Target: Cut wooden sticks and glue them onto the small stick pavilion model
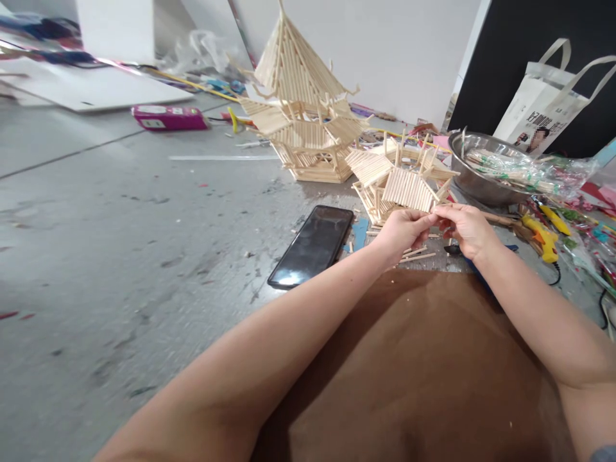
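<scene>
My left hand [403, 232] and my right hand [466, 228] meet at the lower edge of a small pavilion model made of wooden sticks [398, 179]. Both hands have their fingers pinched together where they touch the model's slanted roof panel [409, 190]. What the fingertips grip is too small to make out. Loose wooden sticks [418, 255] lie on the floor just under my left hand. A taller finished stick pagoda [303, 109] stands behind the small model.
A black phone [312, 246] lies on the grey floor to the left. A steel bowl [474, 183] holds bagged sticks. A yellow glue gun [543, 237] lies at the right, a tote bag [546, 106] behind it. A pink box [169, 117] is far left.
</scene>
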The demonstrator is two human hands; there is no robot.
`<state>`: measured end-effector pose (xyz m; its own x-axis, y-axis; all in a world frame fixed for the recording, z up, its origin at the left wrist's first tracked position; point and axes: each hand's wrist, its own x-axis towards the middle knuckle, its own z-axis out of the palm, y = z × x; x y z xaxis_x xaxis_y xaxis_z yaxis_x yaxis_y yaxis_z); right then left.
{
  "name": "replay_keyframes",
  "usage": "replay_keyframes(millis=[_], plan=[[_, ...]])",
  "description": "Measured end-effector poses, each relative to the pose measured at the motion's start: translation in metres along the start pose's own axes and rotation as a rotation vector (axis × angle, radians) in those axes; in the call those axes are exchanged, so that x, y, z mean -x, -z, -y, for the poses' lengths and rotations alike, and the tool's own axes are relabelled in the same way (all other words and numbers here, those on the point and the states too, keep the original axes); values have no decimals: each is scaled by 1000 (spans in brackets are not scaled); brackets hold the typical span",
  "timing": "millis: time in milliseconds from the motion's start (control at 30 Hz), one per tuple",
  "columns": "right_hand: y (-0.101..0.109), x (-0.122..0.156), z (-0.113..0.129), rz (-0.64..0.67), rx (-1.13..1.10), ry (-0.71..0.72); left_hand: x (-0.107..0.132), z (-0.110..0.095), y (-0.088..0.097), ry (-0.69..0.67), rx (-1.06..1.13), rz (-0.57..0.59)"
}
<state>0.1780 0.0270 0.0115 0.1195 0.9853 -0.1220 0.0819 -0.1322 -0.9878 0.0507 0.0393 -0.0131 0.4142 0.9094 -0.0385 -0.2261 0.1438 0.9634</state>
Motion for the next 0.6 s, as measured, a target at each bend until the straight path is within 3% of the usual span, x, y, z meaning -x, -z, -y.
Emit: replay_keyframes(millis=[267, 600], plan=[[-8, -3, -2, -119, -68, 16, 2, 3, -2, 83, 174, -43], [-8, -7, -7, -137, -21, 63, 3, 5, -4, 77, 244, -47]])
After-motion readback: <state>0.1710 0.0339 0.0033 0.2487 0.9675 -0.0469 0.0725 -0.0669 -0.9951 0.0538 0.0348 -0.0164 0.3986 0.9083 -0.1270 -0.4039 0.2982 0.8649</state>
